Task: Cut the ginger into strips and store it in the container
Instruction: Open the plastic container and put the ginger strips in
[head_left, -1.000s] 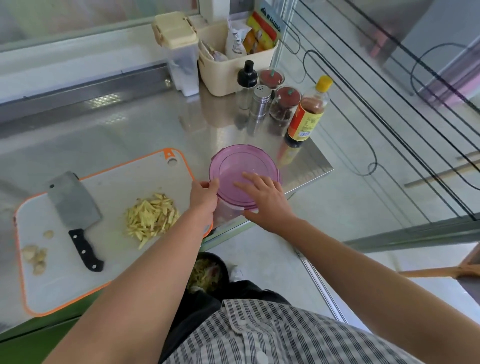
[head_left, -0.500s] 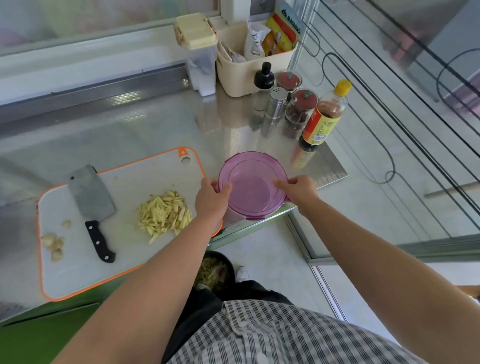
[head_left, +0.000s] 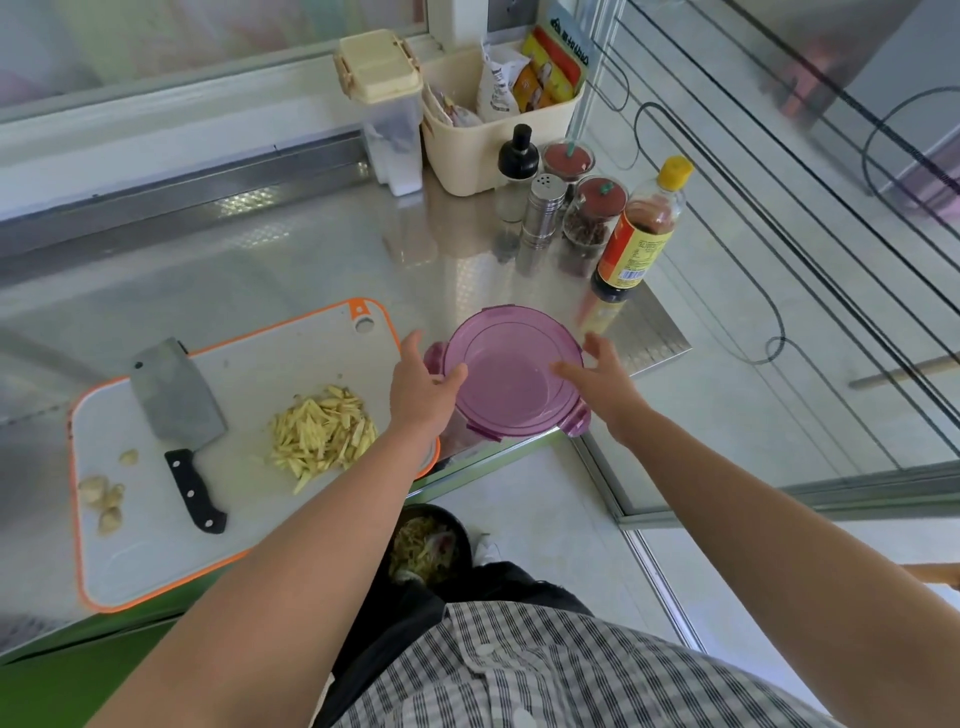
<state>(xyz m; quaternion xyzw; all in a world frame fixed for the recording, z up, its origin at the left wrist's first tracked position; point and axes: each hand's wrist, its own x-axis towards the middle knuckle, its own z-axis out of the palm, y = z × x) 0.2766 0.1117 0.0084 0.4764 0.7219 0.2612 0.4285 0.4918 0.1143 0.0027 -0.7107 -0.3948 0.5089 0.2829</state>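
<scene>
Standing at the shiny counter (head_left: 260, 270), a person in a checked shirt (head_left: 545, 675) reaches out with both hands. Down by the feet is a dark bin (head_left: 464, 530) with scraps in it. The left hand (head_left: 423, 387) is at the left side of the round container (head_left: 511, 374), fingers straight and a little apart, thumb lying on the edge of its purple lid. The right hand (head_left: 605, 382) is at the right side, fingers spread wide, thumb tip at the lid. The lid is on.

The ginger strips (head_left: 324, 428) lie in a pile on the white cutting board (head_left: 156, 561), just left of the container. A cleaver (head_left: 176, 400) lies flat on the board, and ginger bits (head_left: 101, 496) sit near the board's left edge. Farther back stand a sauce bottle (head_left: 641, 234), a metal shaker (head_left: 543, 210) and a cream basket (head_left: 498, 150).
</scene>
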